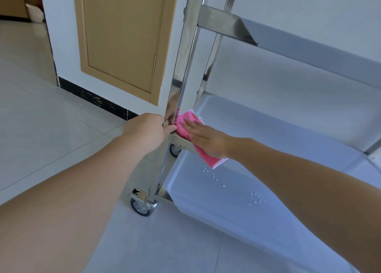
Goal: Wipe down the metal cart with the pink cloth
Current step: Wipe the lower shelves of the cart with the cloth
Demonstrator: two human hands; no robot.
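Observation:
A shiny metal cart (185, 52) with three shelves stands on castor wheels at the right. My left hand (147, 129) grips its near upright post at the height of the middle shelf. My right hand (206, 137) lies flat, fingers straight, on the pink cloth (185, 122) and presses it onto the front left rim of the middle shelf, right beside the post. One end of the cloth hangs over the rim below my palm. Water drops sit on the bottom shelf (237, 194).
A tan cabinet door (121, 40) is set in the white wall behind the cart, with a black skirting strip (92, 96) below it. Pale floor tiles (51, 132) spread to the left and in front. A castor wheel (142, 207) sticks out at the cart's near corner.

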